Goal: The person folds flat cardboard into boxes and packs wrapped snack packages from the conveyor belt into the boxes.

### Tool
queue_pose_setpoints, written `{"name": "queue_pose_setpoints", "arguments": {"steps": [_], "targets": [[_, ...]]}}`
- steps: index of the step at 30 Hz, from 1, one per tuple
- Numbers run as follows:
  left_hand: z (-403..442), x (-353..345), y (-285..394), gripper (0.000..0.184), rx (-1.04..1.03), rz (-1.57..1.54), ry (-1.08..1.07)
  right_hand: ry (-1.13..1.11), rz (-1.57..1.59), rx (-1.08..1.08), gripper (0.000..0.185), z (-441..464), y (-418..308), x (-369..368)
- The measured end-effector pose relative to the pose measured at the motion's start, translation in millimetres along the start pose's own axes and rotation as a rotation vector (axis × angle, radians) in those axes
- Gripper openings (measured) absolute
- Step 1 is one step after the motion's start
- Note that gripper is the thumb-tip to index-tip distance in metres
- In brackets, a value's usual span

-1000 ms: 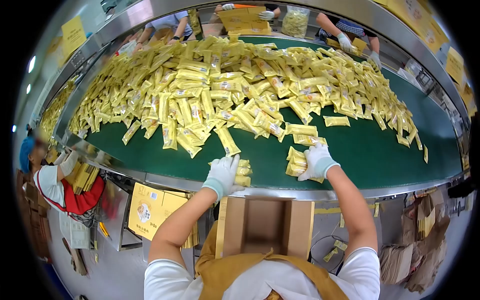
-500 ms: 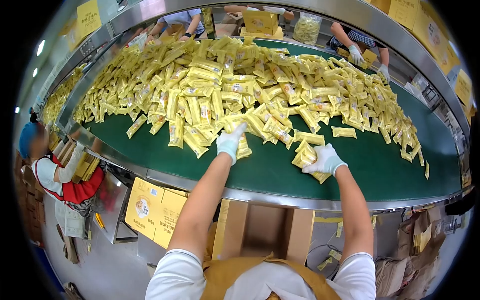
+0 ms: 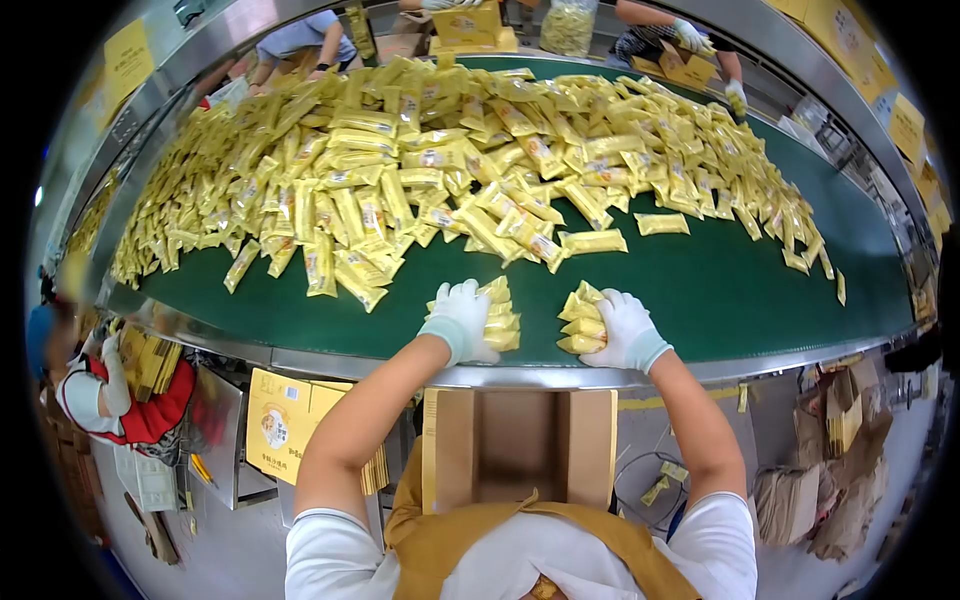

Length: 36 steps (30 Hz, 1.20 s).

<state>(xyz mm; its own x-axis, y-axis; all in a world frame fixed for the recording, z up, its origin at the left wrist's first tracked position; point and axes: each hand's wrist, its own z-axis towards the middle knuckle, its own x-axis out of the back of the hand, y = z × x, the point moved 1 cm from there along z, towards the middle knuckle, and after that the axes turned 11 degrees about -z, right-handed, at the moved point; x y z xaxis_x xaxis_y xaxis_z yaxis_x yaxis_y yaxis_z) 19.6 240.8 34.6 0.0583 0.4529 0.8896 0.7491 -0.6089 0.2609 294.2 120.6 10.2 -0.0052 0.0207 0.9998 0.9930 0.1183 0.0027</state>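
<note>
The left hand [image 3: 460, 318] has drawn back from the heap [image 3: 400, 165] to the near edge of the green belt [image 3: 540, 325], and the right hand [image 3: 624, 330] is with it there, a little apart. Both wear white gloves. The left fingers and thumb clamp the outer end of a small stack [image 3: 503, 322]; the right ones clamp the outer end of a second stack [image 3: 577, 325], bare belt showing between the two. Each stack lies on the belt, its packets side by side, slim, pillow-shaped, in glossy, creased yellow film with flat crimped ends. The heap beyond is of the same packets, tumbled at all angles, many with small patches of white, orange and dark print, too small to read. Below the belt edge, an open box [image 3: 453, 445] shows its plain brown inside. To its left, a yellow carton [image 3: 310, 445] carries a white barcode label [image 3: 291, 392], a round picture [image 3: 273, 428] and lines of Chinese characters, too blurred to read surely.
</note>
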Motion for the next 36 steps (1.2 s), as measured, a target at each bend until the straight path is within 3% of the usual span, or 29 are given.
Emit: {"name": "queue_pose_setpoints", "arguments": {"steps": [3,4,7,10,13,14,17,19,20,21,22,23,24,25,26,27,29,30,32,34,36], "targets": [[-10,-24,-7,0.094,-0.094,0.014,0.177,0.165,-0.105,-0.002,0.099,-12,-16,-2],[-13,-25,-8,0.108,-0.131,0.016,0.201,0.239,-0.156,-0.001,0.104,-13,-20,-1],[-15,-28,1,0.122,-0.034,0.061,0.294,0.103,-0.167,-0.1,0.118,-9,-17,-11],[-10,-21,2,0.13,0.097,-0.01,0.148,-0.222,-0.04,-0.228,0.119,1,-17,7],[-20,-26,-20,0.133,0.164,-0.17,0.272,-0.113,0.449,-0.334,0.123,-17,-16,25],[-28,-28,-29,0.126,0.138,-0.24,0.412,-0.03,0.669,-0.312,0.124,-28,-18,41],[-41,-49,-78,0.111,-0.26,-1.262,0.646,0.241,0.967,-0.11,0.121,-62,-35,74],[-70,-41,-94,0.083,-0.102,-1.69,0.395,0.279,0.415,0.197,0.113,-80,-65,140],[-82,-43,-99,0.078,-0.201,-1.715,0.394,0.291,0.235,0.277,0.104,-83,-92,166],[-92,-45,-102,0.073,-0.3,-1.738,0.386,0.148,0.175,0.323,0.102,-85,-112,171],[-111,-26,-69,0.065,-0.458,-1.68,0.585,-0.022,-0.079,0.34,0.104,-89,-135,175],[-121,-18,-56,0.071,-0.628,-1.619,0.566,-0.075,-0.204,0.389,0.088,-91,-154,159],[-129,-9,-37,0.062,-0.581,-1.751,0.546,-0.198,-0.359,0.449,0.085,-91,-173,138],[-132,-4,-26,0.055,-0.511,-1.993,0.364,-0.247,-0.463,0.48,0.086,-90,-191,121],[-134,1,-15,0.051,-0.401,-2.235,0.198,-0.141,-0.562,0.521,0.089,-92,-202,83],[-133,4,-9,0.05,-0.234,-2.542,-0.173,-0.165,-0.524,0.556,0.085,-87,-212,69],[-142,10,14,0.056,-0.424,-2.337,-0.192,-0.458,-0.408,0.607,0.063,-72,-226,74],[-160,9,36,0.068,-0.724,-1.805,0.148,-0.551,-0.343,0.607,0.061,-68,-232,65],[-172,3,56,0.093,-0.891,-1.012,0.449,-0.644,-0.17,0.568,0.059,-66,-234,31],[-171,-2,65,0.11,-0.788,-0.593,0.473,-0.635,-0.024,0.509,0.056,-73,-236,-17],[-163,-15,70,0.105,-0.734,-0.38,0.526,-0.621,0.099,0.44,0.054,-88,-242,-64]]}}
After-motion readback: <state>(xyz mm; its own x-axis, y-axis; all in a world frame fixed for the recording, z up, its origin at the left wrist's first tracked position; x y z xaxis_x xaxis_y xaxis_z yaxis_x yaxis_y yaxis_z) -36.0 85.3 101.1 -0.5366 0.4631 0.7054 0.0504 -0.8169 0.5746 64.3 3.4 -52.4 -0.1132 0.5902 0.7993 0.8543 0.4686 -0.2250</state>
